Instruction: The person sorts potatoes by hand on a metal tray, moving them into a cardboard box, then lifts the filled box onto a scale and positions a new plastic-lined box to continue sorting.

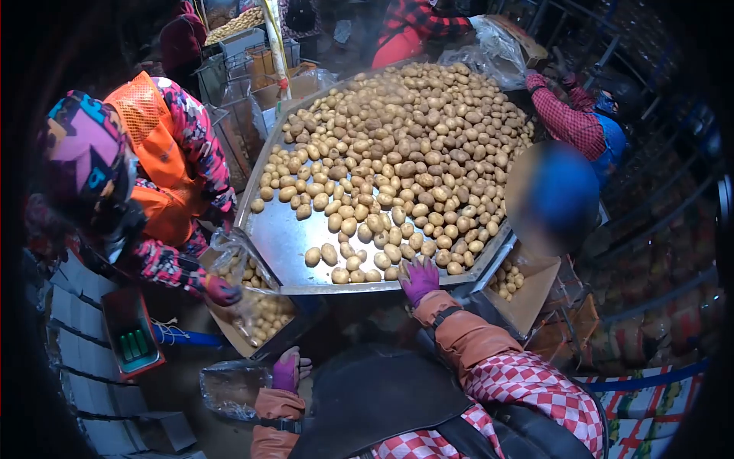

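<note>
My right hand [419,280], in a purple glove, reaches over the near rim of a metal sorting table [283,229]. Its fingers are spread beside the nearest potatoes [382,260], and nothing shows in its grip. Lower down, my left hand [290,369], also gloved in purple, hangs in front of the table with its fingers apart. Next to it is an open container lined with clear plastic [233,389]. Potatoes are heaped thickly across the table's far and right parts, thinning towards the near left.
At left, a person in an orange vest [164,164] bends over a plastic-lined box of potatoes [267,317]. Another potato box [527,294] stands at the right corner. A person in a blue hat [566,195] and others surround the table. A red crate [131,333] is lower left.
</note>
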Demonstrator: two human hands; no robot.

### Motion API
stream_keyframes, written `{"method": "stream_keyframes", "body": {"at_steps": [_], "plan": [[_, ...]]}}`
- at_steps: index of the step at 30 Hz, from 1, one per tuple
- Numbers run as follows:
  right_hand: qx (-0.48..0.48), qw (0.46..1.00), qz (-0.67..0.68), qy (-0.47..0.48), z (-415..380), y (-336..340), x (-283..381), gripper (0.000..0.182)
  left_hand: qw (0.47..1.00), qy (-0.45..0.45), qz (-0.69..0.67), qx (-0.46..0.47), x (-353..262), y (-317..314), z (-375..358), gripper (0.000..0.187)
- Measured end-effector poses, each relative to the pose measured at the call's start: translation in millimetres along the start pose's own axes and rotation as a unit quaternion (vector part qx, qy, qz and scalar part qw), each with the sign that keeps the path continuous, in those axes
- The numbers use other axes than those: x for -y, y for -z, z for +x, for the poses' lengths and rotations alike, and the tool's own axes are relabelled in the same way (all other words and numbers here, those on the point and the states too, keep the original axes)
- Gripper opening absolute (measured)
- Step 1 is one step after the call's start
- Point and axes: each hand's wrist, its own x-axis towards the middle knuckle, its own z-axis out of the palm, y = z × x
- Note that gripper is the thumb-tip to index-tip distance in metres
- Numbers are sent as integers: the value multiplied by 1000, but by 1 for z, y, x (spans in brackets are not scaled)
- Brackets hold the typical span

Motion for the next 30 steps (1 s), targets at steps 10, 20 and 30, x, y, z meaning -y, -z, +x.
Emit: {"method": "stream_keyframes", "body": {"at_steps": [10, 20, 30], "plan": [[77, 996, -35, 27, 10, 9, -5, 62, 999, -3, 17, -30, 40, -28, -14, 51], [68, 994, 9, 88, 18, 21, -10, 55, 992, -48, -58, -106, 54, -18, -34, 51], [97, 966, -33, 238, 3, 45, -43, 68, 989, -62, -33, -132, 52, -98, 6, 50]]}}
